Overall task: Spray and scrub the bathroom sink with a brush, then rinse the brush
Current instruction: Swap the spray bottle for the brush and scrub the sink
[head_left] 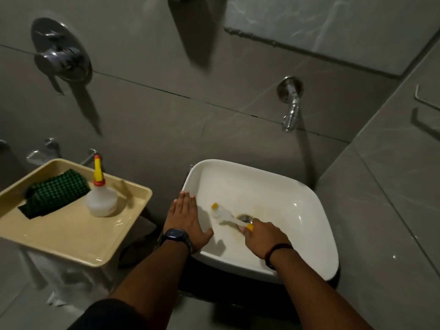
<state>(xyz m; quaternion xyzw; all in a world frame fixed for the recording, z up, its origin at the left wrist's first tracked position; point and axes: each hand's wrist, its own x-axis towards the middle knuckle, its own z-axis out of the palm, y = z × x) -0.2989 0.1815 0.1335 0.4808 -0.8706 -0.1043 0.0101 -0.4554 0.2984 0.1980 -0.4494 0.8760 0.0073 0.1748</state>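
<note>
The white sink (297, 201), lower centre-right of the frame, is the largest thing; brownish staining is seen round the drain (246, 219) in the basin's middle. The beige tray (71, 234), lower left, carries a green scrub pad (54, 191) & a clear squeeze bottle (101, 198) w/ yellow nozzle, upright, well apart from the sink.

The left hand (188, 222) is laid flat, fingers spread, on the sink's left rim; nothing is held. The right hand (264, 236) is closed round the yellow handle end of the brush (228, 215), whose head is pressed to the basin floor just left of the drain.

Step judged: scrubbing, approx. mid-task. No water is seen running from the wall tap (291, 115), upper right. Next, the stained ring by the drain prob. needs firmer strokes; then the tap must be opened for the rinse.
</note>
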